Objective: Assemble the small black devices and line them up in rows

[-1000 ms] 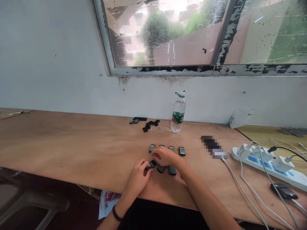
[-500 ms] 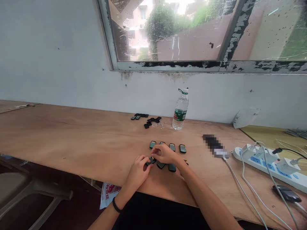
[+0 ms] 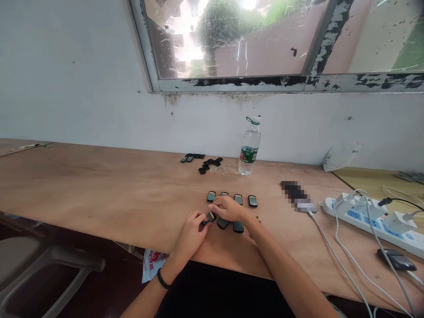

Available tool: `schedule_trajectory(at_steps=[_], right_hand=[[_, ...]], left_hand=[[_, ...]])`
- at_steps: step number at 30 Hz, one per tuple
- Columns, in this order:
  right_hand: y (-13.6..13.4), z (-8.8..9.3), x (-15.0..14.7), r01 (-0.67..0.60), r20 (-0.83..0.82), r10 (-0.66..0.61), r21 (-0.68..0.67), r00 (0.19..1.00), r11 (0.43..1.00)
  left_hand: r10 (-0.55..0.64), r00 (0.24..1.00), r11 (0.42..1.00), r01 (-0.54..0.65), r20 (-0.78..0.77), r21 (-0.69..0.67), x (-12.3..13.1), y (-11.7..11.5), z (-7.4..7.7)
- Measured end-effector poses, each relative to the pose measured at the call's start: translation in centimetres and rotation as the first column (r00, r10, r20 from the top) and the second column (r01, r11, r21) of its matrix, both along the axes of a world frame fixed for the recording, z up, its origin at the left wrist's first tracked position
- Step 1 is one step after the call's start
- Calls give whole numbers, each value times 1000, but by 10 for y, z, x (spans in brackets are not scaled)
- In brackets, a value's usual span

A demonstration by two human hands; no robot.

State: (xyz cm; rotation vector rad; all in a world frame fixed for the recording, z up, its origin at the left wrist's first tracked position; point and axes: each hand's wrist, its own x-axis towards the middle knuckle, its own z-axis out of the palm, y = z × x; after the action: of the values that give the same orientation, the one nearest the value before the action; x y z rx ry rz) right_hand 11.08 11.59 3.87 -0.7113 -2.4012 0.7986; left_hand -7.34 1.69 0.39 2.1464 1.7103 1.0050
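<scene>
The left hand (image 3: 192, 227) is gripping a small dark device (image 3: 210, 217) near the front edge of the counter (image 3: 115, 190), its fingers covering much of the casing. The right hand (image 3: 229, 208) is curling its fingers at the device's upper end — whether they are pinching anything, one cannot tell. The right forearm (image 3: 280, 256) is hiding most of another item (image 3: 257, 217), only a sliver showing. Farther right, blocky pixels are masking a dark object (image 3: 294, 193), and the view's border is cutting off the power strip (image 3: 380, 229).
</scene>
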Motion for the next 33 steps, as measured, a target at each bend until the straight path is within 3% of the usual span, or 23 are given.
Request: schedule_trajectory(at_steps=[17, 23, 33], right_hand=[[3, 1, 5, -31, 94, 33, -19, 995, 999], [6, -1, 5, -56, 122, 52, 31, 991, 998], [3, -4, 2, 5, 160, -26, 130, 987, 992]], left_hand=[[10, 999, 999, -8, -33, 47, 0, 1, -1], [1, 1000, 999, 0, -17, 48, -2, 3, -3], [15, 999, 998, -13, -31, 53, -1, 3, -4]])
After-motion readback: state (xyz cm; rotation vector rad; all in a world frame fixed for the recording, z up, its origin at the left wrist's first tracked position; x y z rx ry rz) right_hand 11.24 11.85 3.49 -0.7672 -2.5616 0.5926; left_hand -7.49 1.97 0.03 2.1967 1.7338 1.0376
